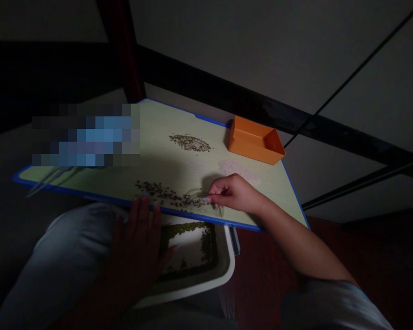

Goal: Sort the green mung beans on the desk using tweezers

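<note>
My right hand (232, 195) is closed in a pinch at the rim of a clear, shallow round dish (220, 211) resting on the board near its front edge. Dark seeds (161, 192) are strewn in a long band to the left of the dish, and some show through or beside it. My left hand (141, 229) has its fingers stretched out, the tips by the board's blue front edge. It hangs over a white tub (231, 261) with green seeds (208, 238) gathered along its inner walls. Dimness hides part of the left palm.
The pale board (151, 160) with a blue rim carries a heap of green seeds (191, 143), a patch of whitish grains (239, 169) and an orange open box (258, 142) at the back right. A blurred-out blue area covers the left end. Walls stand close behind.
</note>
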Motion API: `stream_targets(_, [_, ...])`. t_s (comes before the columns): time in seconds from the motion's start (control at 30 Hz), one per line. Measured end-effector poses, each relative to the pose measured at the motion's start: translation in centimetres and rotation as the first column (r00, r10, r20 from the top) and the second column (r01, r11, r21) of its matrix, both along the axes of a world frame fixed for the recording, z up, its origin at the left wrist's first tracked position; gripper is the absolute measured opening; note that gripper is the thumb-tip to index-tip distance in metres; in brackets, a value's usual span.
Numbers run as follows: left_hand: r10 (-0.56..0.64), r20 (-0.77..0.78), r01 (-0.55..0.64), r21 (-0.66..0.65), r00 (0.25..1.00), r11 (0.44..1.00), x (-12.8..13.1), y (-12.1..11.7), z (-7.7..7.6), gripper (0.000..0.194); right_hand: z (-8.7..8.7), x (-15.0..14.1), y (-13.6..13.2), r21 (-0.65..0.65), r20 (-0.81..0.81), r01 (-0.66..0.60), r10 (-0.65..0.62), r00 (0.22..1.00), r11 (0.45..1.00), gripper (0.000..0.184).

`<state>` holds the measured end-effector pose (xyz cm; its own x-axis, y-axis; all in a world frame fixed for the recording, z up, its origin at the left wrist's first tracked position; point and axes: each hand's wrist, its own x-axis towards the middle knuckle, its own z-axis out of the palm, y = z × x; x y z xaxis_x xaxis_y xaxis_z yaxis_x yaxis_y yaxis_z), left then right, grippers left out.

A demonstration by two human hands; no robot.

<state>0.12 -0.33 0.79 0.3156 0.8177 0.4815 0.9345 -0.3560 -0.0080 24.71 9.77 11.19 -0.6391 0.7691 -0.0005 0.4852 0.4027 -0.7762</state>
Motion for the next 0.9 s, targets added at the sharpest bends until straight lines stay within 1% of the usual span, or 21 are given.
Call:
stream_targets(0.17, [0.005, -0.009, -0.005, 0.004, 1.000, 1.000, 0.1, 0.0, 0.2, 0.088, -0.2, -0.5, 0.0, 0.007, -0.010, 0.007, -0.007, 1.000, 1.000, 0.025])
stream_targets(0.4, [0.017, -0.012, -0.017, 0.007, 1.000, 1.000, 0.2, -0.1, 0.3, 0.087, -0.2, -0.8, 0.0, 0.024, -0.008, 0.052, -0.052, 0.999, 0.998, 0.028])
stream_targets(0.7, [0.014, 0.005, -0.014, 0.018, 1.000, 1.000, 0.0, -0.1, 0.5, 0.088, -0.1, -1.1, 0.0, 0.008, -0.017, 0.051, -0.051, 0.999, 0.999, 0.031])
stream_targets(0.9, [0.027, 0.003, -0.027, 0.024, 1.000, 0.999, 0.2, -0.2, 0.7, 0.087, -0.2, -1.2, 0.1, 0.027, -0.016, 0.075, -0.074, 0.997, 0.997, 0.029])
